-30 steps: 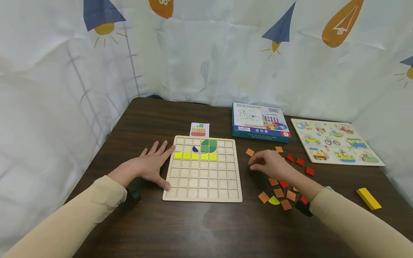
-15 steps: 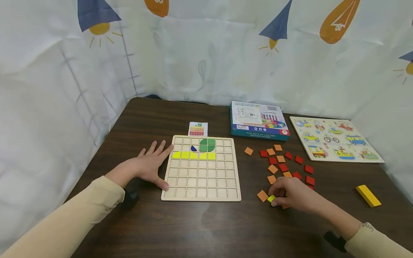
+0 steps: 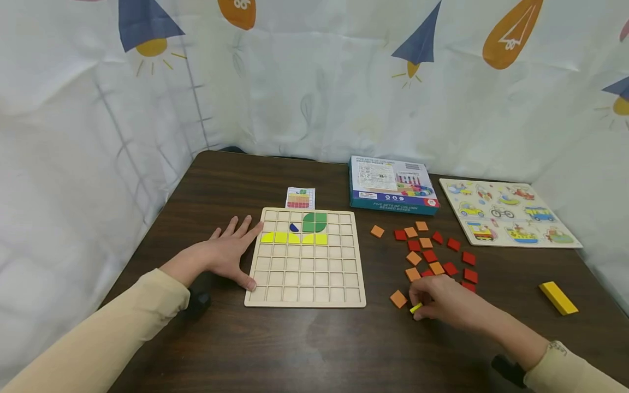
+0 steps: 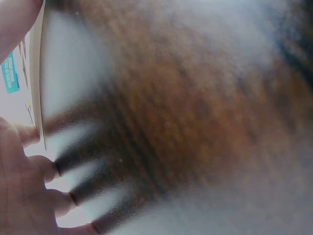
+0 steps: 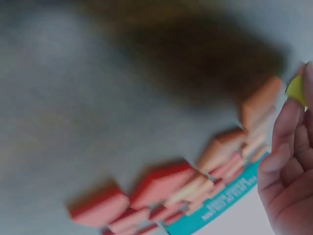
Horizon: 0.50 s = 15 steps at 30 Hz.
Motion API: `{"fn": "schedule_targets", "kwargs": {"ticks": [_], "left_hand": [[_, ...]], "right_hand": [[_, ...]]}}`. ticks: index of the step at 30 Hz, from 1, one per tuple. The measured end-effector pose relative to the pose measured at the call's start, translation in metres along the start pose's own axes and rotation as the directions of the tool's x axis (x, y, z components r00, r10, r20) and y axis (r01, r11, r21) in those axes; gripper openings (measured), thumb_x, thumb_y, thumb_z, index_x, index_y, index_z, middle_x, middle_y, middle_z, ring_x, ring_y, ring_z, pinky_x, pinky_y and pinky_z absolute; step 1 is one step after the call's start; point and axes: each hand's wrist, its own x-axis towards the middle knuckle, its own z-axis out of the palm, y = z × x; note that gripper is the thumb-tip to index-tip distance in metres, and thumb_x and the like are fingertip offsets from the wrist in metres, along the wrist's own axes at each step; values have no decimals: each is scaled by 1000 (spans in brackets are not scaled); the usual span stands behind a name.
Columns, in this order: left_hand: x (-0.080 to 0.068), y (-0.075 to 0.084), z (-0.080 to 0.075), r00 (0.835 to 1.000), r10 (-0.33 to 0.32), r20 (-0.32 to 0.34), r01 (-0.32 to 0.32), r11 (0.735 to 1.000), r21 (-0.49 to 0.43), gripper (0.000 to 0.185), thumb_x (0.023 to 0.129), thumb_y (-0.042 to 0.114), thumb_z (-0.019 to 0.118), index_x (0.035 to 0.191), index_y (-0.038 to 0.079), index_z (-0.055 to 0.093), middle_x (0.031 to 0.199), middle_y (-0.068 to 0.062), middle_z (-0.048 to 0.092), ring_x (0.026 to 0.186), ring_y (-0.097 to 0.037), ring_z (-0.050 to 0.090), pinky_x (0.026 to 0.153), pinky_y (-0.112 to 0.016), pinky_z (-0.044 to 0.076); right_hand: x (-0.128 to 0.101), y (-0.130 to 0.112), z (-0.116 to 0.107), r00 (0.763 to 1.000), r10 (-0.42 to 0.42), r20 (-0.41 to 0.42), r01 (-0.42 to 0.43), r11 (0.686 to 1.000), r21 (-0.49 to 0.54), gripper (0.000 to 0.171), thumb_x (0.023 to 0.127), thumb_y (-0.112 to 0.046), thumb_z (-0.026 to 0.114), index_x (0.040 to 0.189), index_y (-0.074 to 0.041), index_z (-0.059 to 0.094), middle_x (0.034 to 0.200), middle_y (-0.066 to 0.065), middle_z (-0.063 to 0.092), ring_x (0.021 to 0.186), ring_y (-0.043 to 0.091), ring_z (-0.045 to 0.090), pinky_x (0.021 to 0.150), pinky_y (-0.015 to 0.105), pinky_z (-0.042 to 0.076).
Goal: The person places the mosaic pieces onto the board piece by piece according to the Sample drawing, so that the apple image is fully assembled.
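A pale wooden grid board [image 3: 300,279] lies on the table, with several yellow pieces [image 3: 281,238] in a row, a dark blue piece [image 3: 294,227] and several green pieces forming a leaf shape [image 3: 314,222] in its cells. My left hand [image 3: 221,257] is spread along the board's left edge, thumb and forefinger at the rim; the left wrist view shows its straight fingers. To the board's right, my right hand [image 3: 447,299] pinches a small yellow curved-edge tile [image 3: 416,308] between thumb and fingers, tilted close over the table. Part of that tile [image 5: 296,91] shows at the fingertips in the right wrist view.
Loose orange tiles [image 3: 398,298] and red tiles [image 3: 469,258] lie around my right hand. A small pattern card [image 3: 301,198] touches the board's far side. Behind are a teal-edged box [image 3: 393,185] and a picture puzzle [image 3: 511,213]; a yellow block [image 3: 558,298] lies far right.
My right hand has come nearer and slightly right, down to the yellow tile, which lay flat and is now pinched and tipped up. The left hand stays at the board's edge.
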Motion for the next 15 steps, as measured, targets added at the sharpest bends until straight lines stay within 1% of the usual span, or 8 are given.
{"fn": "schedule_targets", "kwargs": {"ticks": [4,6,8,12,15], "left_hand": [[-2,-1,0,1000,-4,-4,4,1000,2,143,65,66,88,165,6,5,168,-33,-3,152,-61,-5,114,-81,7],[-2,-1,0,1000,-4,-5,4,1000,1,143,64,66,88,165,6,5,168,-33,-3,152,-61,-5,113,-81,7],[-2,-2,1,1000,-6,-5,6,1000,0,143,64,66,88,165,6,6,168,-33,-2,152,-61,-5,113,-81,6],[-1,-2,2,1000,-8,-4,8,1000,0,144,63,67,87,165,6,6,168,-33,-2,152,-61,-5,113,-81,6],[-1,-1,2,1000,-7,-4,7,1000,-3,144,63,67,87,165,7,5,168,-32,-3,152,-61,-5,113,-81,6]], "right_hand": [[9,-8,-12,1000,-19,-16,20,1000,22,22,89,-22,80,85,-21,58,77,-13,60,66,-1,54,56,21,46],[17,-11,-17,998,-43,-36,43,999,6,21,91,-21,78,87,-20,58,81,-12,63,69,-1,56,58,22,47],[28,-12,-21,998,-53,-41,53,999,-5,18,92,-19,76,88,-19,59,81,-11,63,69,1,56,59,23,48],[55,-12,-27,998,-49,-33,50,999,10,12,95,-16,74,91,-18,62,80,-8,62,68,6,54,61,23,47],[76,-13,-29,998,-42,-53,44,999,28,7,95,-16,74,94,-14,67,82,-5,64,70,10,54,62,25,47]]}}
